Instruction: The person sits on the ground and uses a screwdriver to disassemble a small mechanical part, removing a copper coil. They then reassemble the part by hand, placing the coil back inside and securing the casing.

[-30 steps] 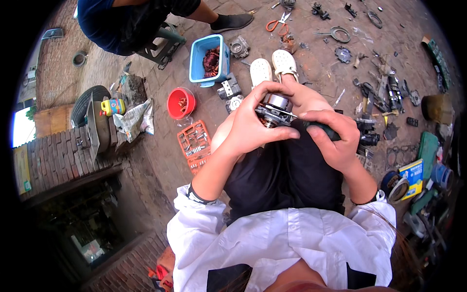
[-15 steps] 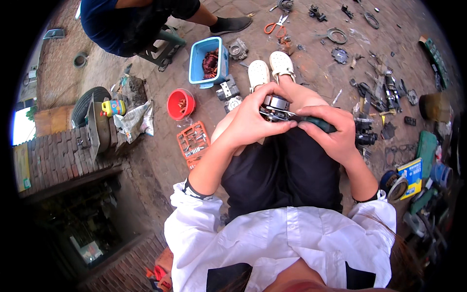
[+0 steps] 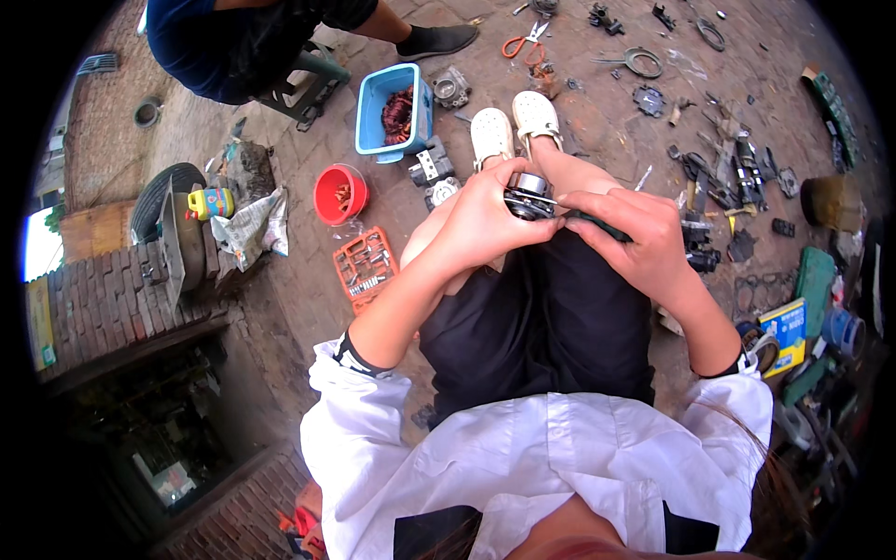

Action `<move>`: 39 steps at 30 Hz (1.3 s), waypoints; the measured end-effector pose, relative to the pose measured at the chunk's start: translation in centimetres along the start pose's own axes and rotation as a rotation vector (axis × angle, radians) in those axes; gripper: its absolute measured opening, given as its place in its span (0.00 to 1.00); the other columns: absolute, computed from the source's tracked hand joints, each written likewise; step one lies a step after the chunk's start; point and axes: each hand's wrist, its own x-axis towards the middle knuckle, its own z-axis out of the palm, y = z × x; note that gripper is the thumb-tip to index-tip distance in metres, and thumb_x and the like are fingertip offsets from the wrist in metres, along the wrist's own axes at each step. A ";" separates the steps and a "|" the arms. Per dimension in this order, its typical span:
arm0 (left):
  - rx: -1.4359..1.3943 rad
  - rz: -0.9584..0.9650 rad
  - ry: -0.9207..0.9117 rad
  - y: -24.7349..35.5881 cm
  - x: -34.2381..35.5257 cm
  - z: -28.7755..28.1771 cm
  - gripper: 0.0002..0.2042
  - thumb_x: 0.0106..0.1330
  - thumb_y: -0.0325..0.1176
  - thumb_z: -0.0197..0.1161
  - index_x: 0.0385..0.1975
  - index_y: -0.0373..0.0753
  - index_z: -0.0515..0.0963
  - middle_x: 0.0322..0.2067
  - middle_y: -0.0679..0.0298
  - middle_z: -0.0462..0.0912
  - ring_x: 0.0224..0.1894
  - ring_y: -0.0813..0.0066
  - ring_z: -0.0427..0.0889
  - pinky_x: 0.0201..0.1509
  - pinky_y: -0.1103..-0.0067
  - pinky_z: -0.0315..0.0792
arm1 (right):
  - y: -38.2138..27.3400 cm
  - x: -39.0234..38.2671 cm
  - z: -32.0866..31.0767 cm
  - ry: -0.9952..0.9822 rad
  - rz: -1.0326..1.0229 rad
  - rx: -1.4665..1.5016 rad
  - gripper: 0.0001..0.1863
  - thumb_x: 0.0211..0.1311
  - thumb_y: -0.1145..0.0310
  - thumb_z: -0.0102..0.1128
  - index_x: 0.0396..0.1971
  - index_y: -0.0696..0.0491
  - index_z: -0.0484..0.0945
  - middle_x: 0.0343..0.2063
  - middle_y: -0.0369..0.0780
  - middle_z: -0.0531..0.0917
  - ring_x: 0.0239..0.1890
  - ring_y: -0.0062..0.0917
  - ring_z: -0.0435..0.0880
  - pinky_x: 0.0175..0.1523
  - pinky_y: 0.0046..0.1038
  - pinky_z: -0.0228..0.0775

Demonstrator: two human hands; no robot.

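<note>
Above my knees, my left hand (image 3: 483,222) is closed around a round metal motor part (image 3: 529,185), silver on top with dark openings lower down. My right hand (image 3: 637,235) is closed on a screwdriver (image 3: 607,228) with a dark green handle, mostly covered by the fingers. Its right thumb and fingertips come right up to the motor part's side. Where the screwdriver's tip rests is too small to make out.
An orange socket set (image 3: 366,266), a red bucket (image 3: 342,195) and a blue tub (image 3: 394,117) of copper-coloured pieces stand to my left. Red-handled scissors (image 3: 525,44) lie ahead. Loose metal parts (image 3: 737,177) cover the ground at right. A person sits on a stool (image 3: 308,89).
My right fingers have shifted along the screwdriver toward the motor part, covering more of the handle. The motor part looks slightly turned in my left hand. The whole view has moved a little.
</note>
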 end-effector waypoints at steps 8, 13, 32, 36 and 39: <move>0.081 -0.019 -0.029 0.1 0.2 0.4 0.19 0.40 0.31 0.71 0.32 0.34 0.74 0.22 0.68 0.77 0.26 0.83 0.75 0.31 0.83 0.70 | -0.1 -0.2 -0.8 -0.064 -0.004 -0.090 0.13 0.46 0.67 0.67 0.35 0.47 0.81 0.16 0.35 0.75 0.20 0.27 0.77 0.24 0.27 0.68; 0.027 0.006 -0.100 0.9 0.6 0.3 0.17 0.41 0.28 0.68 0.32 0.36 0.72 0.24 0.72 0.73 0.29 0.87 0.70 0.31 0.86 0.65 | 0.1 -0.4 -0.8 -0.038 -0.025 -0.085 0.13 0.47 0.67 0.67 0.36 0.48 0.80 0.19 0.36 0.78 0.23 0.29 0.79 0.26 0.28 0.70; -0.232 0.142 -0.080 1.6 0.3 0.6 0.18 0.45 0.24 0.68 0.37 0.38 0.72 0.32 0.69 0.76 0.36 0.84 0.74 0.40 0.85 0.69 | -0.8 0.5 -1.7 -0.101 -0.017 0.036 0.19 0.47 0.74 0.64 0.43 0.51 0.79 0.25 0.40 0.80 0.26 0.33 0.80 0.30 0.29 0.71; -0.346 0.118 -0.031 2.5 -0.3 0.7 0.18 0.45 0.23 0.69 0.37 0.38 0.72 0.34 0.69 0.76 0.37 0.83 0.75 0.42 0.84 0.70 | -0.9 0.4 -1.6 -0.043 -0.042 0.032 0.21 0.46 0.74 0.65 0.45 0.50 0.79 0.19 0.39 0.77 0.21 0.31 0.77 0.26 0.28 0.68; -0.222 0.172 -0.002 2.1 -0.3 0.7 0.18 0.45 0.24 0.69 0.37 0.38 0.72 0.34 0.69 0.76 0.37 0.83 0.75 0.42 0.83 0.70 | -0.9 0.0 -2.0 -0.120 -0.009 -0.024 0.20 0.45 0.75 0.63 0.44 0.56 0.79 0.30 0.42 0.82 0.22 0.32 0.78 0.28 0.28 0.67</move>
